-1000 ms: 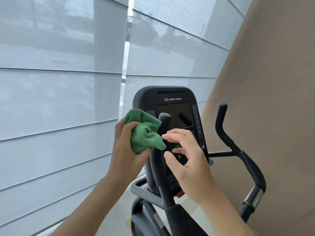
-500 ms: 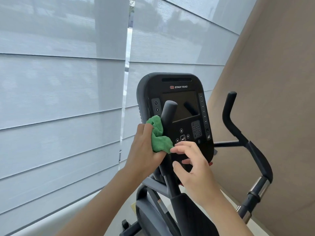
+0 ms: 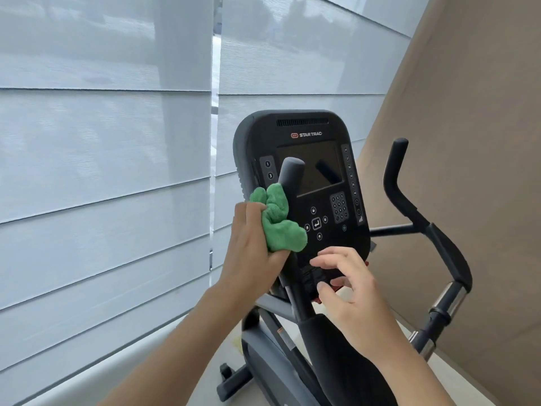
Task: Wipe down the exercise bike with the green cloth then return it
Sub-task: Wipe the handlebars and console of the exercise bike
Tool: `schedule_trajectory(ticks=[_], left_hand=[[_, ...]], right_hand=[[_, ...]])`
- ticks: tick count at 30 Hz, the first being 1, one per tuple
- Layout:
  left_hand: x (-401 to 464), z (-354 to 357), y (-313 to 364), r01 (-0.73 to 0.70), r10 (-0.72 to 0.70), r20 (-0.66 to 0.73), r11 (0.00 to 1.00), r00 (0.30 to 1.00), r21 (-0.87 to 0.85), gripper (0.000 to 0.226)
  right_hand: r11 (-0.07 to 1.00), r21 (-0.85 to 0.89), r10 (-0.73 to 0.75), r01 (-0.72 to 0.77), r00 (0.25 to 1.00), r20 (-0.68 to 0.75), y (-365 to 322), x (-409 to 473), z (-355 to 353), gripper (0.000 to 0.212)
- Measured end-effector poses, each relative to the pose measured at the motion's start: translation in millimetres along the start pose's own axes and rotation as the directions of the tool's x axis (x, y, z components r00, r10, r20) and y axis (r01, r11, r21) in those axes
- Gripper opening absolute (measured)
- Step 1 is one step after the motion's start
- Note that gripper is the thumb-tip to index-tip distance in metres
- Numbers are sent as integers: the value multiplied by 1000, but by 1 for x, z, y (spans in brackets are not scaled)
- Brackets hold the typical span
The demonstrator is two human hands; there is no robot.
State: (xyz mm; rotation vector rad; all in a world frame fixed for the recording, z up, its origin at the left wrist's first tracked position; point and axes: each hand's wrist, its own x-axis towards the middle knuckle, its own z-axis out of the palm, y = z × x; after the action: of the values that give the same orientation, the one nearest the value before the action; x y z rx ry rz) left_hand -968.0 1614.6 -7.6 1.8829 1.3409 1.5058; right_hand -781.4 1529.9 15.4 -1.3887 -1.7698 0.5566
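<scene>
Left hand holds the cloth against the near handlebar, in front of the console. Right hand sits lower right, before the console's bottom edge. Second handlebar stands far right; blinds behind.
</scene>
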Motion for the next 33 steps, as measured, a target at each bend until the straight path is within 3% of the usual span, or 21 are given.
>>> schedule_trajectory(ticks=[5,11,17,21,23,26,29,33], left_hand=[[-1,13,0,33,-33,6,999,999,2,45],[-56,6,2,170,-155,205,984,966,-58,37],[-108,-8,14,32,-38,428,999,903,19,35],[-103,-27,18,-89,58,449,995,892,48,39],[-96,-29,26,-143,107,439,989,892,49,45],[-85,-19,41,-214,174,476,976,862,30,55],[-80,5,58,-262,251,555,963,793,-60,64],[-84,41,78,-271,316,673,946,669,-175,76]], right_hand=[[1000,25,20,-19,998,-57,6,-14,-16,42],[997,69,18,-17,1000,-6,7,-15,-2,43],[994,105,-28,23,998,53,3,2,25,42],[991,130,-20,19,1000,3,0,-3,18,55],[981,195,35,-25,998,-49,2,-13,6,49],[915,377,200,-146,974,-108,3,-37,-17,24],[848,450,379,-280,914,-143,6,-64,-39,24],[838,425,492,-342,811,-316,25,-100,-66,39]])
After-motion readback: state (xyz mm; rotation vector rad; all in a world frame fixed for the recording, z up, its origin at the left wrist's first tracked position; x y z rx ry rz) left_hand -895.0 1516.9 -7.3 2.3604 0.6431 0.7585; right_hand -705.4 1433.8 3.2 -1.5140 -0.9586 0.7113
